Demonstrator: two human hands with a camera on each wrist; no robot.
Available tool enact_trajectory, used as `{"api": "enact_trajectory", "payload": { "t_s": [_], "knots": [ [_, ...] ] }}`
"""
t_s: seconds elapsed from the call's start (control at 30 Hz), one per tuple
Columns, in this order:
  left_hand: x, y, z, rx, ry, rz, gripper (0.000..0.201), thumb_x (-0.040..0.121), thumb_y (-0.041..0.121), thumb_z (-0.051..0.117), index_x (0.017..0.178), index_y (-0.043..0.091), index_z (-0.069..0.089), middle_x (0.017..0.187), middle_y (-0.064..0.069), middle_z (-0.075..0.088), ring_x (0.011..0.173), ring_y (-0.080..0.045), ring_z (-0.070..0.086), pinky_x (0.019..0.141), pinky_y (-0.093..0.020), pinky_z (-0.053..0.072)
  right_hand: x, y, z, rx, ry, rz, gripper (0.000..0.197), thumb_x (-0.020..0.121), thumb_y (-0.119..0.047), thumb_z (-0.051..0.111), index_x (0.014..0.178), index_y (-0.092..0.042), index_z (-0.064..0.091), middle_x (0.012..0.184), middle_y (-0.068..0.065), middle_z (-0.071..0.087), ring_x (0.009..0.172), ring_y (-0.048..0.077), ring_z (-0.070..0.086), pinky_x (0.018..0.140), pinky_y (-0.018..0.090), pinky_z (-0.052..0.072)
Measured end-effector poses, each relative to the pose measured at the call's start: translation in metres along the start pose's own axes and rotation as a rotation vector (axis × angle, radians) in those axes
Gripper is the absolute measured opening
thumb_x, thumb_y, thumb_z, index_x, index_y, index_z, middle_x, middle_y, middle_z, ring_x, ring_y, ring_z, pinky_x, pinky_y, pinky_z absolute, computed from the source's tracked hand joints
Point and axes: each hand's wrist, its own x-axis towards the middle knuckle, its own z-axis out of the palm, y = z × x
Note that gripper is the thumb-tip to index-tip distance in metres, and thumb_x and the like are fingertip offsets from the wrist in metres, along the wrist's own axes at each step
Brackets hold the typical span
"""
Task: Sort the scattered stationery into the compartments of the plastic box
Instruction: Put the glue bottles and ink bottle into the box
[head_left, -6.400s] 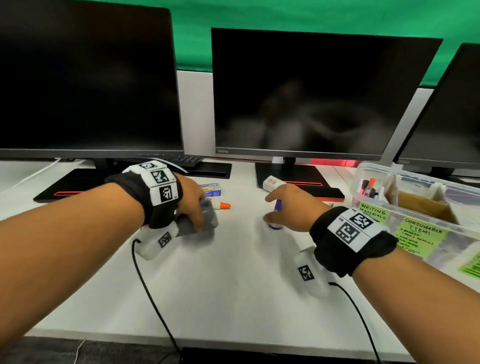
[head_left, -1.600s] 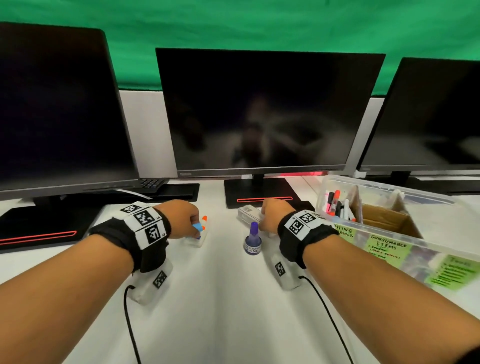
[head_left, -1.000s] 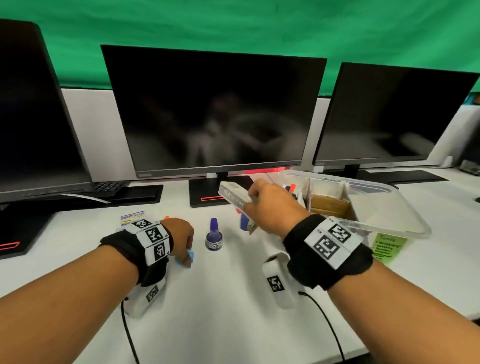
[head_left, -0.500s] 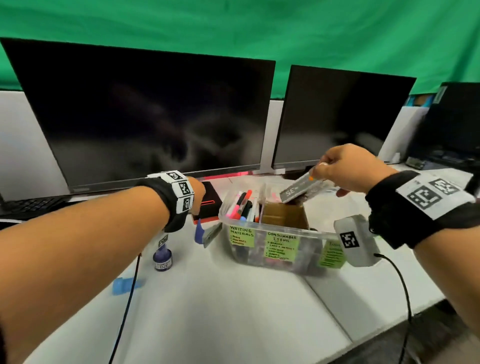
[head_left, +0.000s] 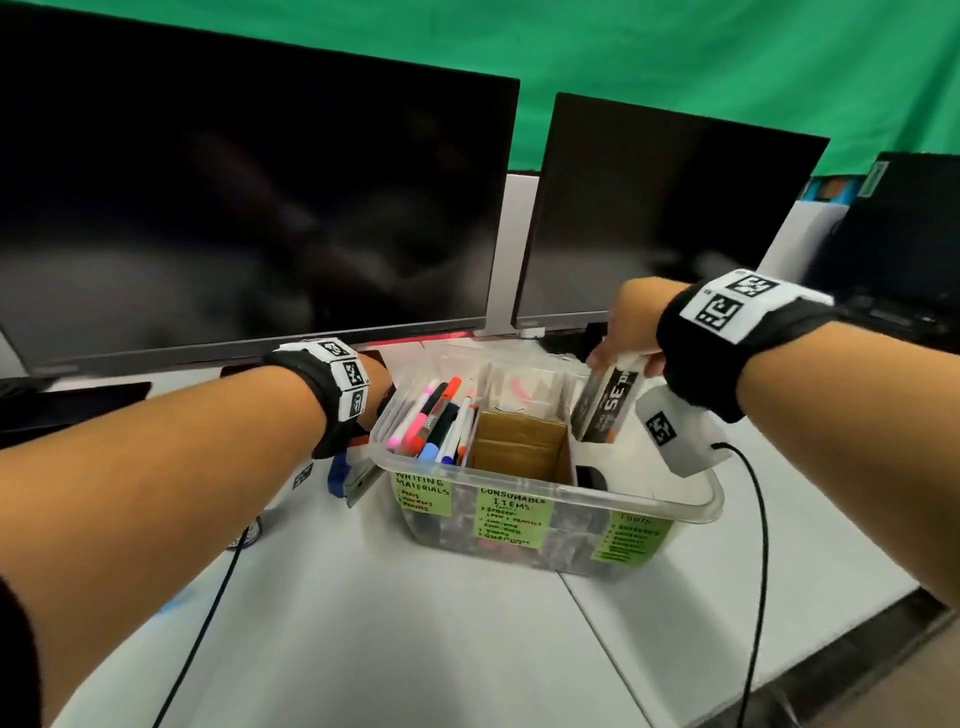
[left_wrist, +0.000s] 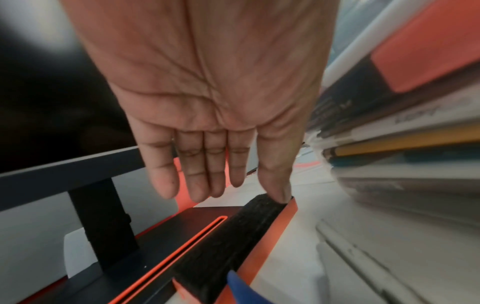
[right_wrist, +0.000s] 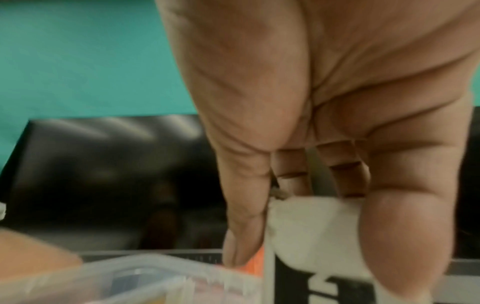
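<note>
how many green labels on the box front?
3. On the box front: left label "Writing Materials", middle label "Consumable Items", right label "Tools". Other sides are hidden.

A clear plastic box (head_left: 550, 496) with green handwritten labels stands on the desk. Markers and pens (head_left: 434, 418) are stood in its left compartment; a cardboard divider (head_left: 519, 449) lines the middle one. A white-and-black carton (head_left: 605, 408) is held tilted over the right compartment.

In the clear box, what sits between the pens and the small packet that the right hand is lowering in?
In the head view, an open cardboard box sits in the middle compartment, between the pens and the packet.
</note>
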Motion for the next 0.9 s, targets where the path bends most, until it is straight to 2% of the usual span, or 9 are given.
{"api": "enact_trajectory", "payload": {
  "t_s": [0.1, 0.17, 0.27, 0.43, 0.53, 0.67, 0.77, 0.83, 0.9],
  "knots": [
    [0.006, 0.000, 0.001, 0.080, -0.051, 0.029, 0.013, 0.084, 0.028, 0.068, 0.077, 0.019, 0.062, 0.076, 0.001, 0.064, 0.093, -0.025, 0.068, 0.093, -0.037, 0.053, 0.013, -0.011, 0.011, -0.048, -0.106, -0.007, 0.054, 0.077, -0.041, 0.075, 0.114, -0.003, 0.064, 0.111, 0.012, 0.069, 0.103, 0.031, 0.067, 0.090, 0.037, 0.052],
    [0.009, -0.001, 0.002, 0.096, -0.058, 0.041, 0.017, 0.075, 0.035, 0.074, 0.072, 0.021, 0.064, 0.070, 0.004, 0.063, 0.088, -0.024, 0.069, 0.089, -0.036, 0.055, 0.021, -0.013, 0.017, -0.072, -0.152, -0.017, 0.047, 0.075, -0.039, 0.077, 0.106, -0.005, 0.066, 0.100, 0.009, 0.070, 0.100, 0.030, 0.067, 0.090, 0.037, 0.052],
    [0.002, -0.005, 0.008, 0.107, -0.049, 0.027, 0.049, 0.053, 0.048, 0.086, 0.094, 0.025, 0.072, 0.076, 0.005, 0.070, 0.081, -0.021, 0.070, 0.078, -0.033, 0.057, 0.029, -0.016, 0.018, -0.138, -0.201, -0.011, 0.026, 0.073, -0.030, 0.080, 0.069, -0.012, 0.062, 0.067, 0.002, 0.063, 0.077, 0.024, 0.066, 0.078, 0.032, 0.053],
    [-0.014, 0.003, 0.018, 0.114, 0.088, 0.025, 0.056, 0.060, 0.047, 0.083, 0.108, 0.024, 0.064, 0.097, 0.001, 0.071, 0.079, -0.017, 0.063, 0.077, -0.031, 0.055, 0.031, -0.009, 0.020, -0.182, -0.144, -0.007, 0.028, 0.072, -0.027, 0.081, 0.061, -0.013, 0.059, 0.060, 0.001, 0.060, 0.075, 0.024, 0.063, 0.078, 0.031, 0.052],
    [-0.015, 0.003, 0.021, 0.119, 0.122, 0.012, 0.056, 0.059, 0.043, 0.083, 0.106, 0.021, 0.062, 0.095, 0.001, 0.069, 0.082, -0.019, 0.065, 0.074, -0.033, 0.056, 0.032, -0.011, 0.032, -0.256, -0.225, -0.036, 0.033, 0.069, -0.033, 0.082, 0.057, -0.014, 0.058, 0.059, -0.001, 0.061, 0.077, 0.024, 0.066, 0.081, 0.031, 0.054],
    [-0.004, 0.001, 0.028, 0.125, 0.166, 0.014, 0.041, 0.071, 0.043, 0.073, 0.105, 0.024, 0.062, 0.097, 0.004, 0.068, 0.079, -0.018, 0.062, 0.070, -0.027, 0.052, 0.035, -0.020, 0.043, -0.337, -0.284, -0.042, 0.035, 0.080, -0.025, 0.074, 0.054, -0.013, 0.054, 0.060, -0.001, 0.061, 0.066, 0.018, 0.059, 0.055, 0.019, 0.043],
    [0.018, -0.001, 0.036, -0.033, 0.221, 0.005, 0.041, 0.070, 0.048, 0.071, 0.105, 0.028, 0.063, 0.089, 0.007, 0.070, 0.075, -0.017, 0.067, 0.069, -0.030, 0.056, 0.036, -0.020, 0.044, -0.365, -0.280, -0.023, 0.037, 0.085, -0.022, 0.070, 0.054, -0.012, 0.051, 0.038, -0.007, 0.058, 0.051, 0.012, 0.058, 0.045, 0.017, 0.041],
    [0.022, 0.001, 0.036, -0.156, 0.195, 0.015, 0.039, 0.084, 0.038, 0.065, 0.118, 0.021, 0.062, 0.106, 0.001, 0.070, 0.094, -0.021, 0.069, 0.083, -0.035, 0.057, 0.035, -0.023, 0.046, -0.420, -0.311, -0.042, 0.032, 0.090, -0.025, 0.064, 0.063, -0.009, 0.056, 0.075, -0.001, 0.072, 0.073, 0.012, 0.066, 0.059, 0.019, 0.050],
    [0.017, 0.005, 0.030, -0.170, 0.183, 0.015, 0.039, 0.091, 0.031, 0.059, 0.125, 0.013, 0.058, 0.120, -0.004, 0.065, 0.108, -0.021, 0.065, 0.092, -0.033, 0.053, 0.031, -0.025, 0.048, -0.490, -0.309, -0.072, 0.032, 0.091, -0.033, 0.060, 0.098, -0.003, 0.067, 0.118, 0.007, 0.066, 0.102, 0.019, 0.061, 0.089, 0.024, 0.047]
  ]
}}
